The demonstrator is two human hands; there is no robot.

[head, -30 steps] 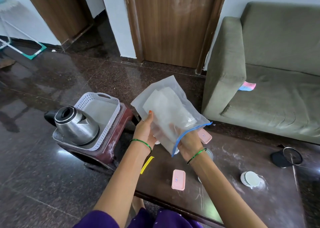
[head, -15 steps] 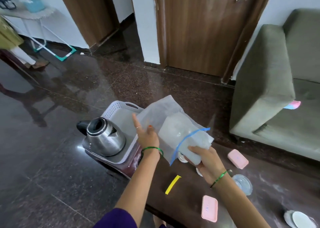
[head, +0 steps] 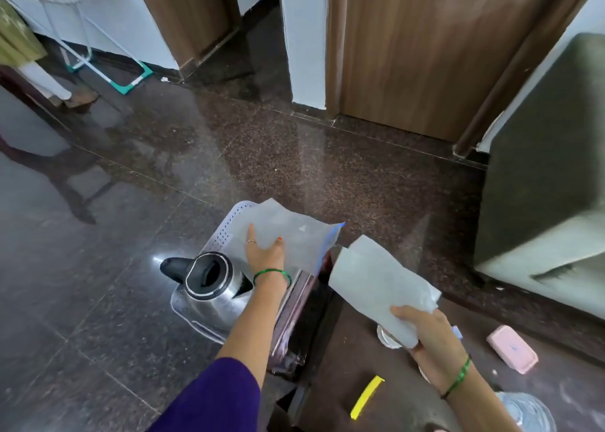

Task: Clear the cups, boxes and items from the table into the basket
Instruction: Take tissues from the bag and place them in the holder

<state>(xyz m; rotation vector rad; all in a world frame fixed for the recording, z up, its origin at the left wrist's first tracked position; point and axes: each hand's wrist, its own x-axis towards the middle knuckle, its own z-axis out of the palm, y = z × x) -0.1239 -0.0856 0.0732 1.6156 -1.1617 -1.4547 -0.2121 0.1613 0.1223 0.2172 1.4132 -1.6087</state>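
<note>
Left hand [head: 265, 254] pinches bag [head: 294, 238] — over basket [head: 226, 231].

1. A clear zip bag [head: 294, 235] with a blue edge is held over the white basket [head: 226, 231] by the left hand [head: 265, 254].
2. A steel kettle [head: 212, 284] is seen lying in the basket.
3. A folded white sheet [head: 373, 284] is clasped in the grip of the right hand [head: 422, 330].
4. A pink box [head: 512, 353] and a yellow strip [head: 366, 397] are seen on the dark surface [head: 327, 385].
</note>
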